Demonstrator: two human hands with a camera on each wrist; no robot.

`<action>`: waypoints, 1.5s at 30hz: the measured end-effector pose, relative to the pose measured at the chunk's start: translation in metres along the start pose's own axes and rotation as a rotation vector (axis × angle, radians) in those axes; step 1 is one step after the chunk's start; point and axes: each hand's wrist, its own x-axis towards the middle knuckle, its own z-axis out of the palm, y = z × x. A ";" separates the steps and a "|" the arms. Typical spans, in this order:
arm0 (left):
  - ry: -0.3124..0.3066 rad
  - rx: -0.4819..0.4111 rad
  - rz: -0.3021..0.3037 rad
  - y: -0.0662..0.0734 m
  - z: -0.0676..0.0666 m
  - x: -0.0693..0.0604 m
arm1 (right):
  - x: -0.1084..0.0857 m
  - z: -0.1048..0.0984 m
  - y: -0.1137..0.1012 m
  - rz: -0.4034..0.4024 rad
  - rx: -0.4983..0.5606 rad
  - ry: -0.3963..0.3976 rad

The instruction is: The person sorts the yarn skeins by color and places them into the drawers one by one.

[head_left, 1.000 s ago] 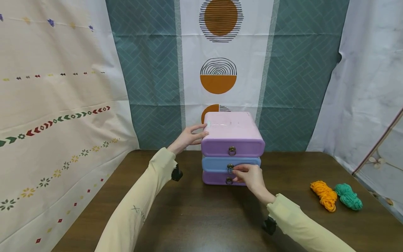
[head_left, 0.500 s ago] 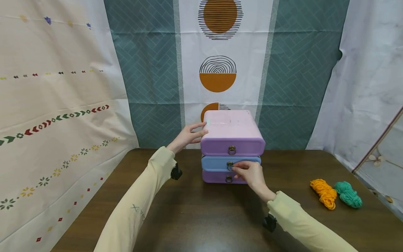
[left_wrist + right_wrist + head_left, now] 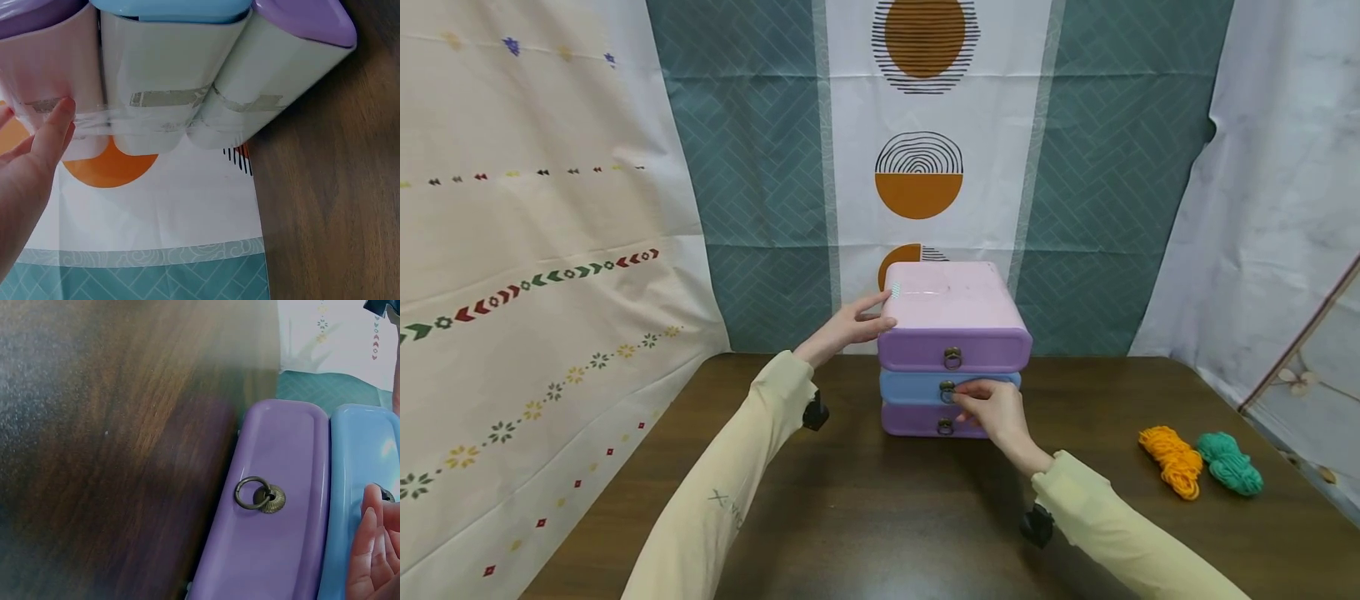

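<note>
A three-drawer unit [image 3: 951, 296] with a pale pink top stands on the table. Its top drawer [image 3: 910, 352] and bottom drawer [image 3: 910, 421] have purple fronts; the middle drawer [image 3: 910, 388] is blue. Each front carries a brass ring pull. My right hand [image 3: 1000, 415] pinches the ring pull [image 3: 947, 390] of the blue drawer between thumb and fingertips, which partly cover it. With fingers extended, my left hand [image 3: 848, 325] rests against the unit's upper left edge. In the left wrist view, that hand's finger [image 3: 57, 128] touches the pink side beside clear tape.
Orange yarn [image 3: 1171, 461] and green yarn [image 3: 1228, 463] lie side by side at the right of the brown table [image 3: 865, 525]. Patterned cloth [image 3: 771, 192] hangs behind the unit, with more cloth at both sides.
The blue middle drawer has slid slightly inward, my right hand moving with it at the ring pull. My left hand stays at the unit's upper left edge.
</note>
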 end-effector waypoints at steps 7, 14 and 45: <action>-0.052 0.116 -0.013 -0.001 -0.002 -0.001 | -0.001 0.000 0.001 0.012 -0.005 -0.012; 0.016 0.148 -0.011 0.000 0.000 0.001 | -0.001 0.000 0.001 0.012 -0.007 -0.010; 0.086 0.149 0.014 -0.001 0.002 0.002 | -0.006 -0.005 -0.001 0.001 -0.045 -0.055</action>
